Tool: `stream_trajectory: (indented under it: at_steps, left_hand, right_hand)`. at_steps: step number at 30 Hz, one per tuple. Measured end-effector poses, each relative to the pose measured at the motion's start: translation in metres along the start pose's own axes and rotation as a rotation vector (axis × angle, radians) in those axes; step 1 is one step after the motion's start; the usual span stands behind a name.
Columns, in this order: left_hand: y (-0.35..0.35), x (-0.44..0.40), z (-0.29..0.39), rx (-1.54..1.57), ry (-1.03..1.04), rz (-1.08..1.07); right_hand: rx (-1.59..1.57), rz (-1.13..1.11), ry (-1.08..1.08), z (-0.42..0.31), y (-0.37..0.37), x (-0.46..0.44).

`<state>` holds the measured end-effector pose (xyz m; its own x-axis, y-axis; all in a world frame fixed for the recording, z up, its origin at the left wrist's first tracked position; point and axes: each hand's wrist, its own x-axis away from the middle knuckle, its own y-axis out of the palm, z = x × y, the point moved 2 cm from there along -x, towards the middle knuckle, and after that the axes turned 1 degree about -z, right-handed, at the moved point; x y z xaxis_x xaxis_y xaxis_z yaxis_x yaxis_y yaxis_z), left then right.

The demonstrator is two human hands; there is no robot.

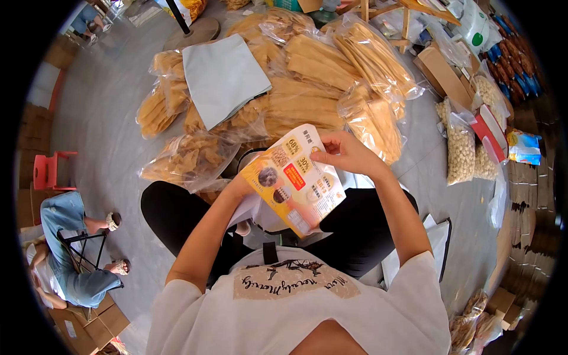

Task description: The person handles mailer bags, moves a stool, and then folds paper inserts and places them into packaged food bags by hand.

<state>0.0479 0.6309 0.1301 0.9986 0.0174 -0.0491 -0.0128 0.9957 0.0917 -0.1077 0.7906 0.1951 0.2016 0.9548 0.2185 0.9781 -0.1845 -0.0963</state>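
Observation:
A printed packaging bag (299, 180) in white, yellow and orange is in front of me above my lap, tilted, with "68%" and "30%" on it. My right hand (346, 152) grips its upper right edge, thumb on the printed face and fingers behind. My left hand (239, 184) reaches beneath its lower left side; the fingers are hidden there. Just beyond lie clear plastic bags of long tan dried sheets (313, 106). A stack of flat grey-white pouches (225, 77) rests on top of them.
Bags of pale round pieces (460, 154) and an open cardboard box (447, 77) stand to the right. White sheets (435, 242) lie by my right leg. At left, another person (80, 254) sits near a red stool (53, 173). A round stand base (195, 32) is at the back.

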Motion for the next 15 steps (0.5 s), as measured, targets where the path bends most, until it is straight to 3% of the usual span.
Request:
stream_trajectory:
  at_steps: [3,5,7,9,11,13,15]
  left_hand:
    - [-0.007,-0.014,-0.02,-0.14,-0.089,0.186]
    - [-0.003,-0.032,-0.024,-0.017,0.02,0.245]
    - [-0.017,-0.052,-0.056,0.45,-0.469,0.529]
    - [-0.036,-0.071,-0.089,0.366,-0.53,0.526]
    - [-0.052,-0.08,-0.153,0.706,-0.758,0.352]
    - [-0.053,-0.087,-0.173,0.738,-0.784,0.425]
    - [-0.057,-0.088,-0.185,0.767,-0.82,0.499]
  right_hand:
    - [-0.073,-0.046,-0.034,0.027,-0.023,-0.023]
    - [-0.031,-0.061,0.011,0.045,-0.043,-0.045]
    - [-0.181,0.321,0.092,0.061,-0.07,-0.07]
    - [-0.082,0.435,0.041,0.103,-0.094,-0.104]
    - [0.02,0.549,-0.016,0.14,-0.113,-0.133]
    - [0.2,0.769,0.187,0.167,-0.127,-0.153]
    - [0.192,0.793,0.224,0.185,-0.139,-0.167]
